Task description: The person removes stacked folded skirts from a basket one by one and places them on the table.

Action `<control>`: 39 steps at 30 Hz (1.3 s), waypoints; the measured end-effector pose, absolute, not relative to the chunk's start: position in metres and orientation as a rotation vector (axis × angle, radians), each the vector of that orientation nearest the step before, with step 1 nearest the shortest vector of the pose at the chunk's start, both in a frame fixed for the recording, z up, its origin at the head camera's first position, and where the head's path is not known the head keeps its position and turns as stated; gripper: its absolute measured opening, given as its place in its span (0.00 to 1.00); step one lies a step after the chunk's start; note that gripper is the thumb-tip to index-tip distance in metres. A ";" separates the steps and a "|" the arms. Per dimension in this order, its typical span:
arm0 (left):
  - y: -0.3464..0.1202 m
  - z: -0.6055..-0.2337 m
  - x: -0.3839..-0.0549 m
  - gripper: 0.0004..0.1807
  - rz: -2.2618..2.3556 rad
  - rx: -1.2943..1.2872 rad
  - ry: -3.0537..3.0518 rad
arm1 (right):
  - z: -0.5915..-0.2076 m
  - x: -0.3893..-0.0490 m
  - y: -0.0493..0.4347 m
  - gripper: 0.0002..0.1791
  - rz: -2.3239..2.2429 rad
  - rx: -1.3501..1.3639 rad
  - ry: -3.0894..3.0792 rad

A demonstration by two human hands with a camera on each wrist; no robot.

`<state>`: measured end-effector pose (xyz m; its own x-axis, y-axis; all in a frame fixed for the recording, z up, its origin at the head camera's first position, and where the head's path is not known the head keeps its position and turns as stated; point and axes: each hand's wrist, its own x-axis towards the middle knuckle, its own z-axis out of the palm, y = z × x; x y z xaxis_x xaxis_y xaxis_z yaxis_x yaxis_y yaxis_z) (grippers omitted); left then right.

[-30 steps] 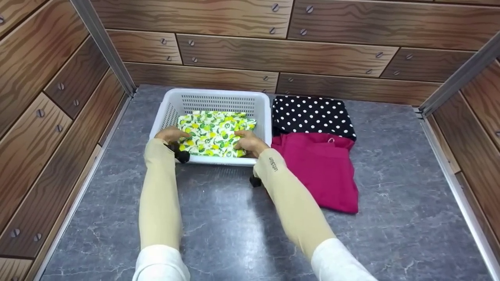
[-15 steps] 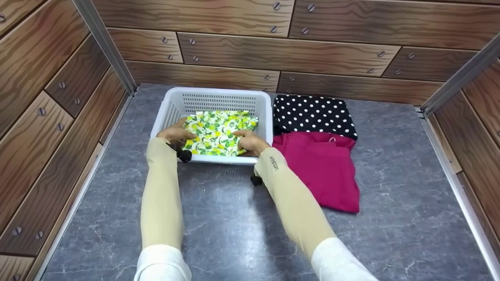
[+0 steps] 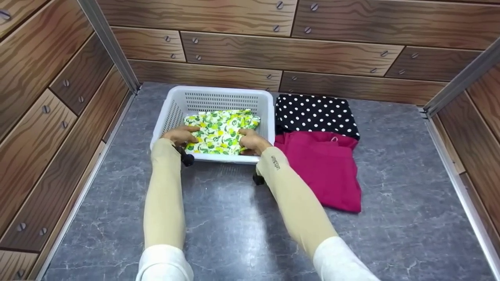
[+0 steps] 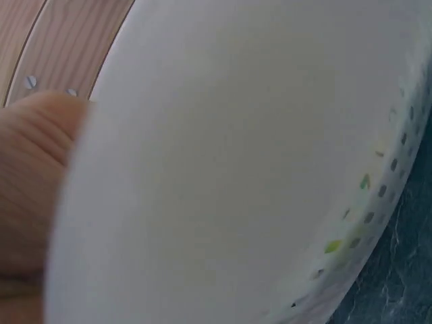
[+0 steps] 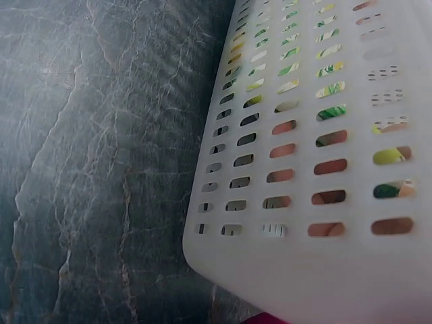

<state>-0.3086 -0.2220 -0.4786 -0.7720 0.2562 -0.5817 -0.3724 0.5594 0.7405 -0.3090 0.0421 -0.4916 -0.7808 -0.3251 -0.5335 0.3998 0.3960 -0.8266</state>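
Note:
A folded white cloth with a yellow and green lemon print [image 3: 218,132] lies inside the white plastic basket [image 3: 224,158]. My left hand [image 3: 180,134] reaches over the basket's near left corner and holds the cloth's left edge, thumb and fingers on the print. At the opposite edge, my right hand [image 3: 254,141] grips the cloth, its lower fingers partly hidden. The left wrist view is mostly filled by the basket wall [image 4: 223,155], with part of the left hand [image 4: 40,189] beyond it. Through the basket's slots [image 5: 331,167] in the right wrist view, bits of fingers and print show.
Right of the basket lie a folded black cloth with white dots [image 3: 314,113] and a folded magenta garment [image 3: 324,171], which overlaps its front edge. The grey marbled floor [image 3: 218,230] is bounded by wood-patterned walls [image 3: 234,48] at the back and sides.
My left hand has shifted from the basket's left rim further in over the cloth, and the cloth's left edge has moved slightly right. The right hand stays at the cloth's right edge.

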 end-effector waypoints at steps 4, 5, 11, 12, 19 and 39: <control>-0.218 -0.475 -0.310 0.38 1.247 -0.149 2.136 | -0.487 -0.309 0.043 0.41 -1.444 0.017 2.020; -0.217 -0.473 -0.310 0.38 1.247 -0.148 2.149 | -0.485 -0.309 0.044 0.42 -1.452 -0.003 2.026; -0.210 -0.462 -0.309 0.39 1.255 -0.081 2.264 | -0.471 -0.309 0.048 0.46 -1.511 -0.108 2.079; -0.208 -0.461 -0.309 0.39 1.275 -0.077 2.274 | -0.470 -0.309 0.049 0.46 -1.512 -0.122 2.091; -0.199 -0.459 -0.300 0.42 1.471 -0.042 2.318 | -0.458 -0.307 0.054 0.48 -1.509 -0.223 2.178; -0.165 -0.431 -0.285 0.42 1.757 0.100 2.472 | -0.419 -0.298 0.098 0.51 -1.622 -0.371 2.349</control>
